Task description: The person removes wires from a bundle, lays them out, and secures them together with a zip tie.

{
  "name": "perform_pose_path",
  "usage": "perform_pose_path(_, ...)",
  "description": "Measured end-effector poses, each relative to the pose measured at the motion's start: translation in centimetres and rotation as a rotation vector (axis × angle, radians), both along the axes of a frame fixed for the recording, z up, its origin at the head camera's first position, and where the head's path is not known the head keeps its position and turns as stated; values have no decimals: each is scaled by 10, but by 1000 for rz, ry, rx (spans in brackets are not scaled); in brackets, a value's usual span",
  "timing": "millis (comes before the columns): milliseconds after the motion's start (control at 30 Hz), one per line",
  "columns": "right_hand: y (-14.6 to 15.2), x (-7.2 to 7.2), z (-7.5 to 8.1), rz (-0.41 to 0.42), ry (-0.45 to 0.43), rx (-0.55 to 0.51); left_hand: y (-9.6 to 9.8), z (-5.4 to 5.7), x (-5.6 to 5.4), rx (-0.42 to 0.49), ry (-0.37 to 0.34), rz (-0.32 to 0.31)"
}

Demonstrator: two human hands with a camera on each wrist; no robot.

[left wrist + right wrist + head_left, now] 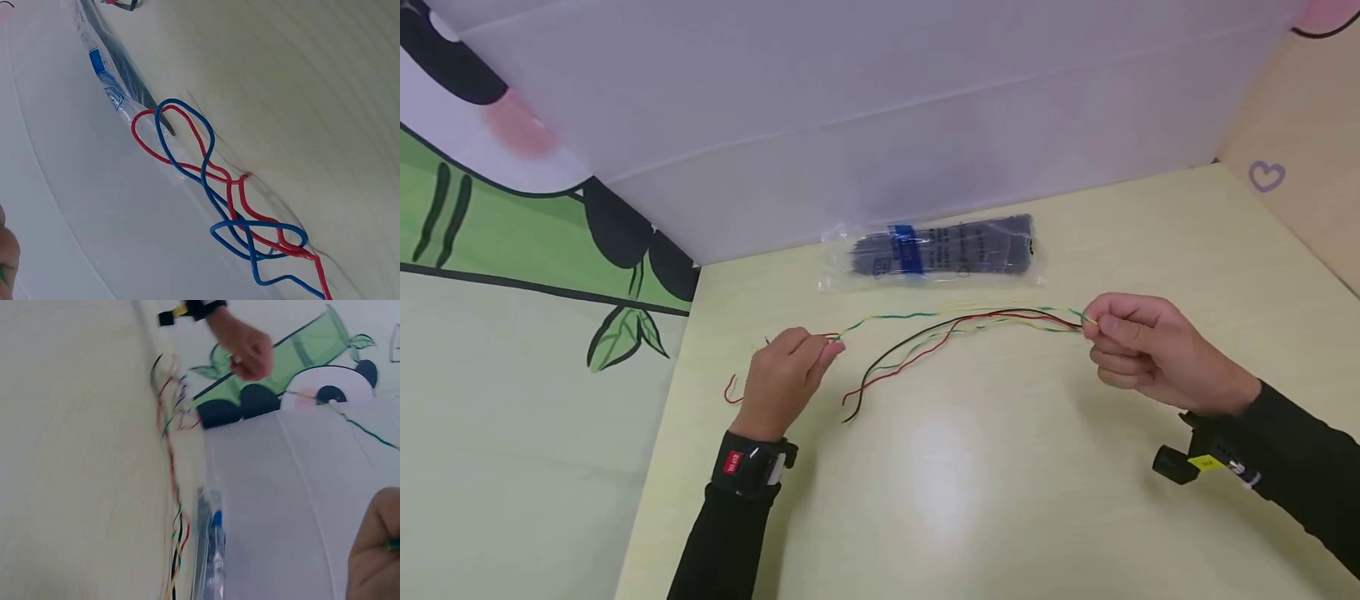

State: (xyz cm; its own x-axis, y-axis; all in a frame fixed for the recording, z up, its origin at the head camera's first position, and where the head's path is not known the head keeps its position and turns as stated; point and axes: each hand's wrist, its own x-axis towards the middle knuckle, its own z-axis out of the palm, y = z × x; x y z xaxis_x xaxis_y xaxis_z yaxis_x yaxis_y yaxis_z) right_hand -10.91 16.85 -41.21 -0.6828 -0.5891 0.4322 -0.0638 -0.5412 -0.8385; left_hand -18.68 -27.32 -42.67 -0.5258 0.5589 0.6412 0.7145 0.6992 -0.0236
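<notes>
Cream wood grain is covering the desk (970, 500), whose back edge is running along a white sheet (887, 125). On the left, a printed panel (512, 417) with green and black shapes is bordering the slanting side edge; on the right, a tan panel (1322, 108) with a small heart (1267, 176) is rising along the other side. Just in front of the sheet, a clear bag (940, 250) of thin dark strips is lying flat.

Nearer the viewer than the bag, 1 green-and-yellow wire (895, 317) is stretching between the left hand (782, 375) and the right hand (1138, 342). Each grip is pinching this wire between thumb and finger. A black wire (917, 335) and a red wire (898, 371) are curving just below it in the head view. By the left hand, a blue wire (212, 134) is looping around more red wire.

Beyond these, desk surface is spreading toward the viewer between 2 black sleeves. The left hand is hovering near the left edge; the right hand is hovering well apart from the tan panel.
</notes>
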Motion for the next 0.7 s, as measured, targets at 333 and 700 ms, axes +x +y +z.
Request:
perform_pose_path(333,20,-11,-38,-1185,1068,1307,10,5,10,151,-123,107)
perform_pose_path(700,30,-14,-37,-1102,467,1543,57,-9,21,179,-387,35)
